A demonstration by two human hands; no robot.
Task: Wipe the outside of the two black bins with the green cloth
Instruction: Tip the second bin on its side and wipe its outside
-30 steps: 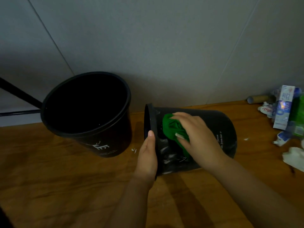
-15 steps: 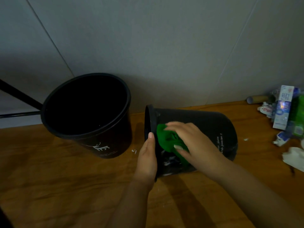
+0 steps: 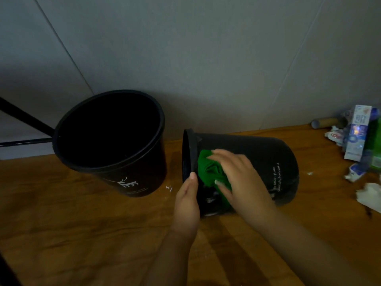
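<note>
The soft green cloth [image 3: 210,172], bunched and limp, sits under your right hand [image 3: 241,178], whose fingers curl over it and press it to the side of the black plastic bin lying on its side [image 3: 257,153] on the wooden floor [image 3: 82,234]. That bin looks light and prone to roll; steady it at the rim, where your left hand [image 3: 186,203] grips, fingers probably inside. Farther off stands the upright black plastic bin [image 3: 144,172], untouched.

Left hand [image 3: 186,200] fingers behind tipped bin [image 3: 257,162] rim; upright bin [image 3: 109,131] interior too dark.
</note>
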